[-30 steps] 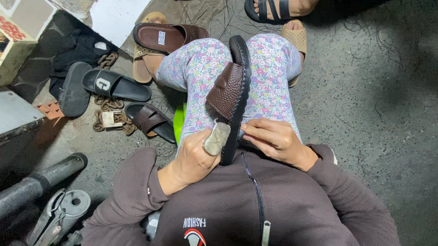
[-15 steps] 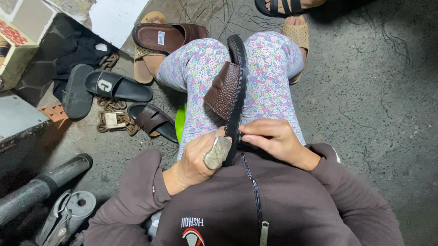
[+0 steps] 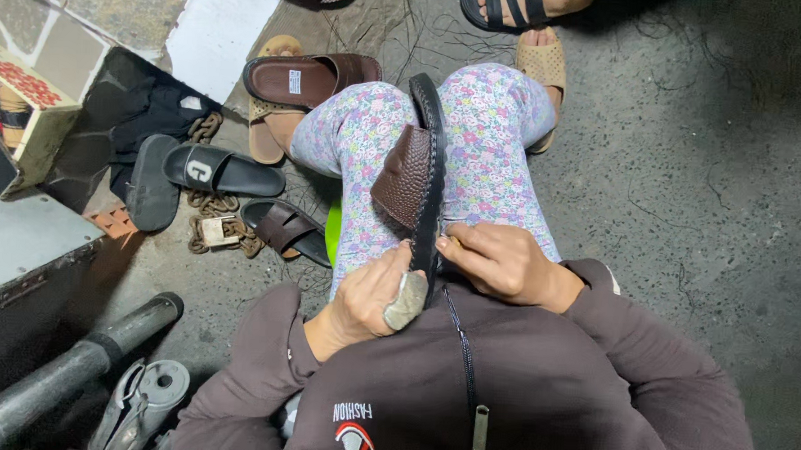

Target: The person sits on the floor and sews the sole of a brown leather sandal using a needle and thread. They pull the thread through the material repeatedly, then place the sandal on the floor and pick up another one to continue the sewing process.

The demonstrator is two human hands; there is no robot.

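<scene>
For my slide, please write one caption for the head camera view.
Seated person grips a brown woven-strap sandal edge-up between the knees, right hand steadying its sole, left hand holding a grey tool handle.

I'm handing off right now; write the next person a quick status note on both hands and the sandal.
Left hand: closed on a small grey stone-like piece, pressed to the sole edge of the brown sandal.
Right hand: pinching the same sole edge from the other side.
Sandal: on edge across the lap, between the knees.
Done: cannot tell from this view.
Left: the sandal is in hand, not set down; other sandals lie on the floor.
</scene>
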